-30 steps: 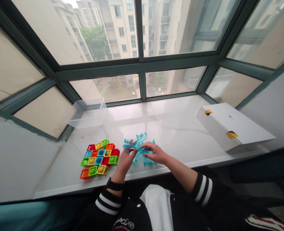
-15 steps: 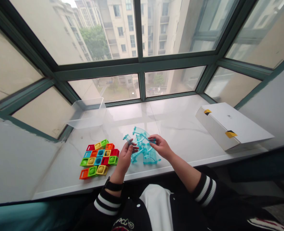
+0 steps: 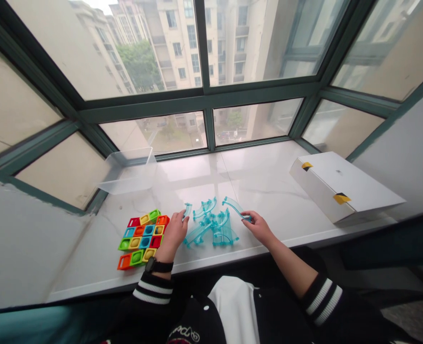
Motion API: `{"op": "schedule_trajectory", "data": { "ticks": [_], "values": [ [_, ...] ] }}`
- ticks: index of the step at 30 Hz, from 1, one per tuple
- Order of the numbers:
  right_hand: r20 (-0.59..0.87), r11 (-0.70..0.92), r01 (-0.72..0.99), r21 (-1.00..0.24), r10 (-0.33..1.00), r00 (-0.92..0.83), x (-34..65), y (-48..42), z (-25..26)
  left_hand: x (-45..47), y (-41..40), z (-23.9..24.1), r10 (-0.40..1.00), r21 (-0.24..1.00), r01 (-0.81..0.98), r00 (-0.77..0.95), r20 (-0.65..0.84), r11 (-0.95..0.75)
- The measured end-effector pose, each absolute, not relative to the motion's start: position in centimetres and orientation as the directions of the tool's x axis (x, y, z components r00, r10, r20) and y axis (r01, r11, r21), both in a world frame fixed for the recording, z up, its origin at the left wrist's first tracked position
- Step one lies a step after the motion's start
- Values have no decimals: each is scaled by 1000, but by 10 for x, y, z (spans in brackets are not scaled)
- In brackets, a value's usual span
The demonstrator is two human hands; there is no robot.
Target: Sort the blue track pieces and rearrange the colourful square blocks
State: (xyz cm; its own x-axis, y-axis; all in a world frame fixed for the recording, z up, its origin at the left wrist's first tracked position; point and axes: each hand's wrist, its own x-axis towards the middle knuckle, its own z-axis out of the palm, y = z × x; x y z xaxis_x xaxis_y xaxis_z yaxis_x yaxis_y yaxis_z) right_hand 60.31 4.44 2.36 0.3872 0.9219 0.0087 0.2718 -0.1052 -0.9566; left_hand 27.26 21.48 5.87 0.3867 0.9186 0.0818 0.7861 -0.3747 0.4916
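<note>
ok, left hand: fingertips pinched together on the near end of a short curved piece, clear blue; cannot tell if its far end rests on the window ledge.
right hand: fingers clamped on the right end of a long curved piece, which arches left toward the pile.
pile: more clear blue track pieces, loose and overlapping, on the ledge between my two hands, near its front edge.
blocks: flat mat of red, orange, yellow, green and blue blocks, just left of my left hand, with its right edge hidden behind that hand.
further off: clear bin back left by the window, white box well apart to the right.
risk: both grips are thin end pinches, so i judge a piece could twist out and drop. the long piece could snag the pile and drag bits over the front edge. my left wrist could nudge the blocks.
</note>
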Motion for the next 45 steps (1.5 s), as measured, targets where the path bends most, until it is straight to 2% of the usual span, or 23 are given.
{"op": "schedule_trajectory", "data": {
  "ticks": [6, 14, 22, 28, 35, 39, 42, 45],
  "values": [
    [-28, -159, 284, -946, 909, 416, 604, 38, 11, 283, 219, 51, 871, 483, 744, 484, 86, -461],
    [-40, -175, 278, -944, 901, 432, 603, 35, 3, 288, 227, 43, 888, 545, 730, 455, 64, -413],
    [-27, -171, 300, -939, 903, 429, 605, 35, -3, 280, 221, 56, 870, 566, 670, 447, 209, -480],
    [-35, -180, 298, -937, 899, 436, 603, 33, 2, 264, 179, 71, 796, 597, 576, 575, 189, -558],
    [-84, -203, 244, -948, 902, 424, 603, 34, 7, 249, 152, 52, 768, 585, 580, 628, 121, -567],
    [-32, -92, 190, -977, 954, 298, 600, 32, 24, 249, 152, 51, 763, 575, 601, 643, 64, -555],
    [81, 33, 297, -954, 985, 151, 597, 27, 43, 251, 152, 55, 783, 582, 609, 617, 79, -538],
    [134, 110, 394, -913, 990, 33, 593, 25, 58, 253, 151, 59, 795, 596, 599, 596, 112, -534]
  ]
}}
